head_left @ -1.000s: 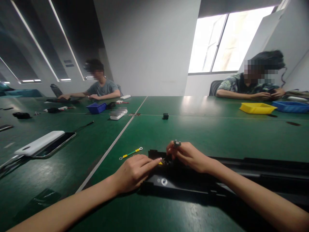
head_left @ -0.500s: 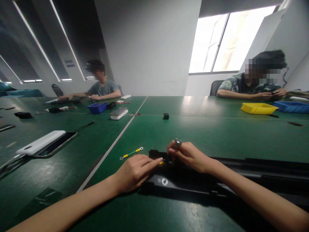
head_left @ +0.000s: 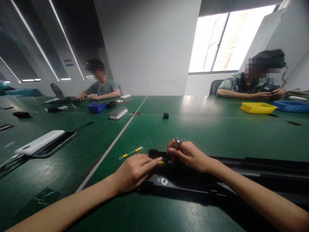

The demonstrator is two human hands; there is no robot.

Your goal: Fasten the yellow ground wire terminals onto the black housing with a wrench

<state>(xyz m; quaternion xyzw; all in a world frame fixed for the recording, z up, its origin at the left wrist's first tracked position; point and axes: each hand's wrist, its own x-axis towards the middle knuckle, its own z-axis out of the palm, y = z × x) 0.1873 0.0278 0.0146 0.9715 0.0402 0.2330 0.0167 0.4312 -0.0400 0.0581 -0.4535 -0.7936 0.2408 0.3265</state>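
Observation:
A long black metal housing (head_left: pixel 183 190) lies on the green table, running off to the right. My right hand (head_left: pixel 184 154) is closed round a metal wrench (head_left: pixel 178 142), its open jaw pointing up and its lower end down in the housing. My left hand (head_left: pixel 135 169) rests over the housing's left end, index finger stretched to a small yellow piece (head_left: pixel 161 163) beside the wrench's lower end. Its other fingers are curled down and partly hidden. A green wire with yellow sleeves and ring terminals (head_left: pixel 131 153) lies behind my left hand.
A phone (head_left: pixel 56 145) and a white power bank (head_left: pixel 40 141) with cables lie at left. Farther back are a small black cube (head_left: pixel 165 115), a blue bin (head_left: pixel 96 107) and a yellow tray (head_left: pixel 258 108). Two people sit across the table (head_left: pixel 205 129).
The wrench in my right hand has tilted slightly. My left hand has hardly moved. At the back left, the person's hand has drawn in toward the body.

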